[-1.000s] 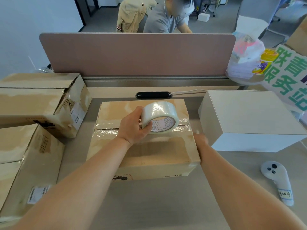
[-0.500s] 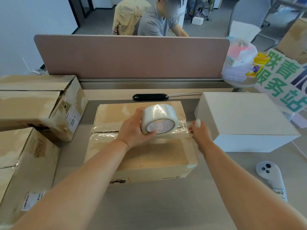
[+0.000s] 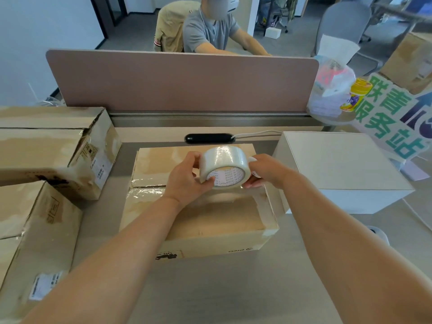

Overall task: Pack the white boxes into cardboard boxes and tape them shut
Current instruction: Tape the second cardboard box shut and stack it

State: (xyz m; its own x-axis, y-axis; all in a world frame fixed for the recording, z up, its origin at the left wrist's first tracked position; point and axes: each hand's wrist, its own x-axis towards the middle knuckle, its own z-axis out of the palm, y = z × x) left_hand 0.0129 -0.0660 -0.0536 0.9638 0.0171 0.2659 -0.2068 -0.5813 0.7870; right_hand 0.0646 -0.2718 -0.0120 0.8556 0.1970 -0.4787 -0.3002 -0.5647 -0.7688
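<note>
Gripping the tape roll [image 3: 223, 168], both hands [image 3: 187, 181] hide its sides.

A closed cardboard box [image 3: 198, 206], its centre seam glossy with clear tape, sat mid-desk. A clear tape roll [image 3: 224, 168] was held above it. A plain white box [image 3: 339, 169] stood just right.

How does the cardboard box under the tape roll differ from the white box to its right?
The cardboard box is brown, with shiny clear tape along its top seam and print on its front; the white box is plain, with no tape visible. Both hands hold the tape roll over the cardboard box; nothing touches the white box. Both sit closed on the desk.
</note>
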